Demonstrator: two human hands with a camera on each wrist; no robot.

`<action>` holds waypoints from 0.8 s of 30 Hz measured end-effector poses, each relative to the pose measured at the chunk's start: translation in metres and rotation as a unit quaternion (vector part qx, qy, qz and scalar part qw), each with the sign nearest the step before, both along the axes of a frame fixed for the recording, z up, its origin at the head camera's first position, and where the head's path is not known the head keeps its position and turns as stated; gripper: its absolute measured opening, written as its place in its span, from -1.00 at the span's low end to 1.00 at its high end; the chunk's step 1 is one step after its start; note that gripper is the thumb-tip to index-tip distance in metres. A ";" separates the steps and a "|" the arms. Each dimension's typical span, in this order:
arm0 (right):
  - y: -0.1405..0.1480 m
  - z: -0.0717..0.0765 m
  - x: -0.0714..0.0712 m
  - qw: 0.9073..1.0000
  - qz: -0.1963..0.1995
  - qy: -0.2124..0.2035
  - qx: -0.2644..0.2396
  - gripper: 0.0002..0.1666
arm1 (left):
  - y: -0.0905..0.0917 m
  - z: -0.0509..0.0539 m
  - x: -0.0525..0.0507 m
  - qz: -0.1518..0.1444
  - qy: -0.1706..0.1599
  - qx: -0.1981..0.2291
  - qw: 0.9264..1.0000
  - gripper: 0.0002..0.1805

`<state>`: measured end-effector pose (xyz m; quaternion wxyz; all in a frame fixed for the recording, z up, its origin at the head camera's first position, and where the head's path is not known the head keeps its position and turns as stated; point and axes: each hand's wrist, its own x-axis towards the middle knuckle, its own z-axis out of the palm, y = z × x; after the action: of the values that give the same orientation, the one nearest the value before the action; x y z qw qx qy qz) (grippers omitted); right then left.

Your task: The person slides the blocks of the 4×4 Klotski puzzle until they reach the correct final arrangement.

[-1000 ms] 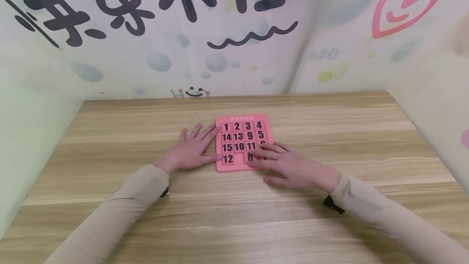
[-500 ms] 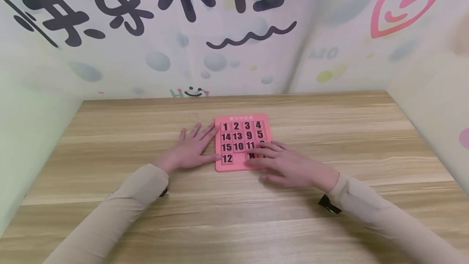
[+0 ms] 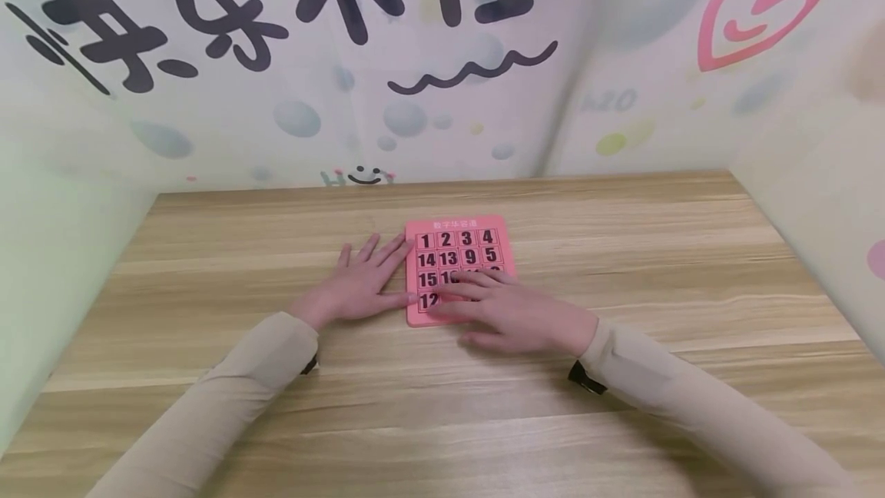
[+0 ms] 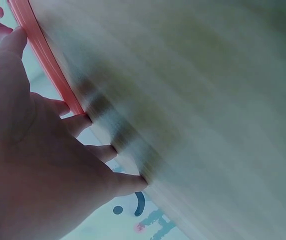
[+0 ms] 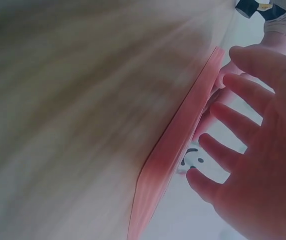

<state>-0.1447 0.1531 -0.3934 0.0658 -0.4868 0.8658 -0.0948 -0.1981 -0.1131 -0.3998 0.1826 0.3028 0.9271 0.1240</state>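
Observation:
A pink number puzzle board (image 3: 411, 267) lies flat on the wooden table, with black-numbered square tiles. Its top row reads 1, 2, 3, 4. My left hand (image 3: 356, 287) rests with spread fingers against the board's left edge; in the left wrist view the thumb and fingertips of that hand (image 4: 43, 145) touch the pink rim (image 4: 48, 62) and the table. Over the lower rows lies my right hand (image 3: 515, 313), its fingers extended and hiding most of the bottom row. In the right wrist view the same hand (image 5: 257, 130) has its fingers spread above the board's side (image 5: 167, 155).
The wooden table (image 3: 442, 421) reaches back to a white wall (image 3: 242, 121) with black characters, bubbles and a pink heart (image 3: 754, 18). Pale side walls stand at left and right. Black bands show at both sleeves.
My right hand has slid left across the board, now covering the tile 8, the gap beside 12 and part of the third row. My left hand has stayed in place.

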 end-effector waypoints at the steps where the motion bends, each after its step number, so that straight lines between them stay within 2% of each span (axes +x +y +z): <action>1: -0.001 0.000 0.000 1.000 0.001 0.001 0.003 -0.41 | 0.000 0.000 0.000 0.000 0.000 -0.001 1.000 -0.04; 7: -0.002 0.002 -0.001 1.000 -0.006 -0.012 0.018 -0.39 | 0.000 0.000 0.001 0.000 0.001 0.001 1.000 -0.04; 14: 0.011 0.000 0.002 0.999 -0.028 -0.033 0.010 -0.39 | 0.000 -0.003 -0.001 0.001 0.000 0.004 1.000 -0.04; 24: 0.025 0.003 0.005 0.999 -0.035 -0.032 0.008 -0.40 | 0.000 0.000 0.001 0.002 0.002 0.010 1.000 -0.04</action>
<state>-0.1393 0.1778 -0.3903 0.0941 -0.4520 0.8806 -0.1062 -0.1972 -0.1133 -0.4002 0.1771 0.3030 0.9269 0.1327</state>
